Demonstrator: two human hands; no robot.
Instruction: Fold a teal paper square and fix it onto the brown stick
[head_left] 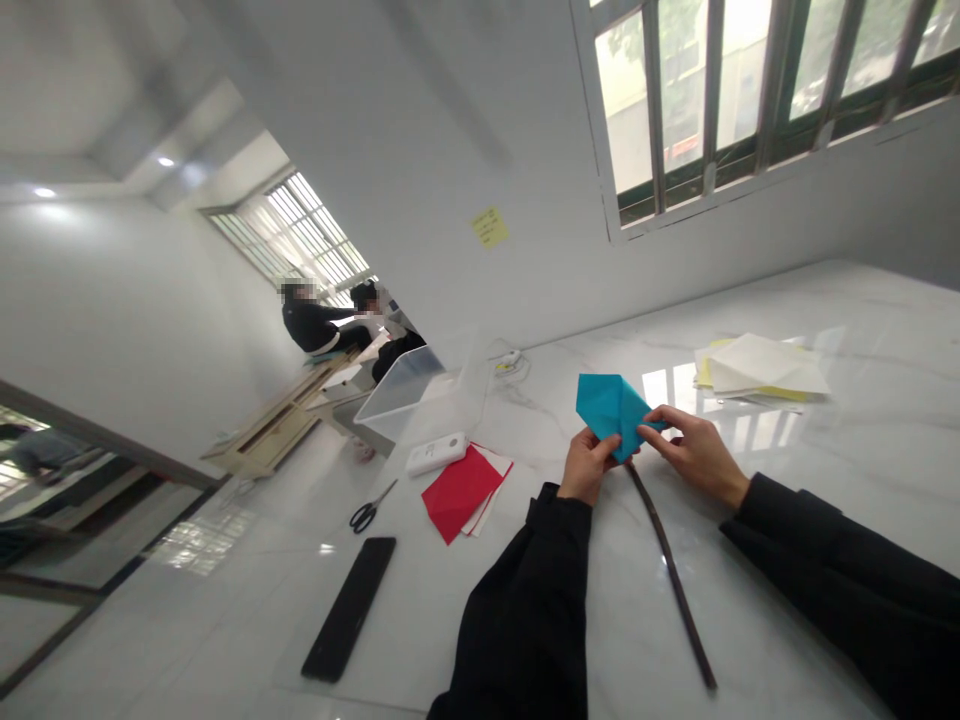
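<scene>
A folded sheet of blue paper (pixel 609 408) is held up over the white marble-patterned table (pixel 810 480). My left hand (pixel 589 465) grips its lower edge, thumb on the front face. At the paper's right corner, my right hand (pixel 694 450) pinches it between thumb and fingers. A thin dark stick (pixel 675 575) lies on the table below, its upper end close under the paper; whether they touch I cannot tell. Left of my left hand lie red paper (pixel 463 492) and white sheets (pixel 484 515) partly under it.
Scissors (pixel 365 513), a black flat object (pixel 349 608) and a white device (pixel 436 454) lie to the left. A clear plastic bin (pixel 397 390) stands behind them. Stacked white and yellow paper (pixel 765 368) is at the back right. Two people sit in the far background.
</scene>
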